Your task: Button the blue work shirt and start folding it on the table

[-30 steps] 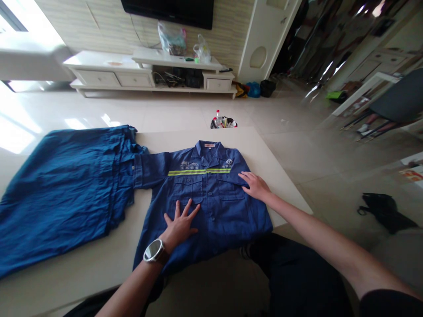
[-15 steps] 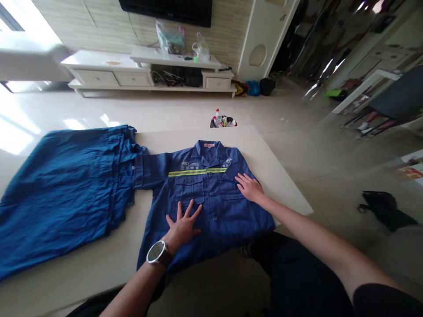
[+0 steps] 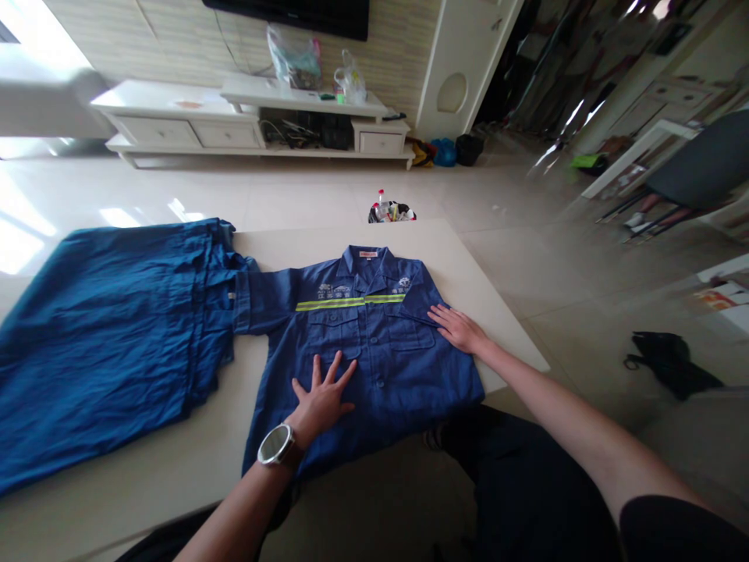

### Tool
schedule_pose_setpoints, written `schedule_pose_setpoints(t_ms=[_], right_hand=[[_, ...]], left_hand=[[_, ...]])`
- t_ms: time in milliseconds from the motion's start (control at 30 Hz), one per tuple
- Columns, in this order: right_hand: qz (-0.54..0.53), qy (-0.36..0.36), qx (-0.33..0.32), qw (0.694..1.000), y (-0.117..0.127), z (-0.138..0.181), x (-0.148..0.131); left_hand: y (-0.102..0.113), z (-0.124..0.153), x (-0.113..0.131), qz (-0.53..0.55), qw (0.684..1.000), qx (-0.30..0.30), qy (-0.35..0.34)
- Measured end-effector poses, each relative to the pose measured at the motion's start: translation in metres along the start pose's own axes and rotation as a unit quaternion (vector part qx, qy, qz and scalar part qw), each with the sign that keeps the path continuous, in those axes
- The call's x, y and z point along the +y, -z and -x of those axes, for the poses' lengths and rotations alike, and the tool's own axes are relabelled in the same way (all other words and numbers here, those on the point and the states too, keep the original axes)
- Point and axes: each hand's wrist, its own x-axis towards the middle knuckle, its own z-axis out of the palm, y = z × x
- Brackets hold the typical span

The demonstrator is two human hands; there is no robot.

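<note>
A dark blue short-sleeved work shirt [image 3: 374, 375] lies front up on the pale table [image 3: 497, 312], its collar away from me. A yellow-green stripe crosses the chest below white printing. Its sleeve on the left sticks straight out, while the one on the right is folded in over the chest. My left hand [image 3: 323, 396], with a watch on the wrist, rests spread on the shirt's lower front. Flat fingers of my right hand [image 3: 459, 328] touch the folded sleeve at the shirt's right edge. Left of it lies a pile of blue garments [image 3: 117, 336], touching the outstretched sleeve.
Beyond the table's far edge stands a bin [image 3: 392, 212] full of bottles and litter. A white TV cabinet [image 3: 175, 117] with plastic bags on top lines the wall. A black bag [image 3: 672, 363] lies on the floor at right, and a grey chair [image 3: 702, 164] stands farther back.
My right hand has slid right, toward the shirt's edge, uncovering more of the chest pocket. The left hand stays in place on the shirt. The view has shifted slightly.
</note>
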Motion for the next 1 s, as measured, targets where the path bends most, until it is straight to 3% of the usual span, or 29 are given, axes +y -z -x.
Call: schedule_pose_setpoints(t_ms=[200, 333, 400, 567, 733, 900, 1000], right_hand=[[-0.027, -0.001, 0.028, 0.999, 0.014, -0.007, 0.006], [-0.022, -0.104, 0.137, 0.985, 0.022, -0.060, -0.001], [-0.016, -0.159, 0.153, 0.975, 0.022, -0.097, -0.004], [-0.005, -0.244, 0.051, 0.968, 0.005, -0.158, -0.006], [0.036, -0.243, 0.023, 0.969, -0.012, -0.156, 0.006], [0.103, -0.222, 0.011, 0.970, -0.001, -0.156, 0.023], [0.142, -0.217, 0.016, 0.966, 0.016, -0.175, 0.013]], left_hand=[[-0.001, 0.000, 0.001, 0.002, 1.000, 0.001, -0.002], [-0.001, 0.001, 0.001, 0.000, 1.000, 0.007, 0.000], [-0.002, 0.001, 0.000, -0.002, 1.000, 0.007, 0.000], [-0.005, 0.003, 0.000, -0.013, 1.000, 0.015, -0.004], [-0.003, 0.008, 0.008, -0.017, 1.000, 0.019, -0.012], [0.002, 0.013, 0.020, 0.012, 0.998, 0.017, -0.054], [0.008, 0.013, 0.025, 0.049, 0.995, 0.011, -0.084]])
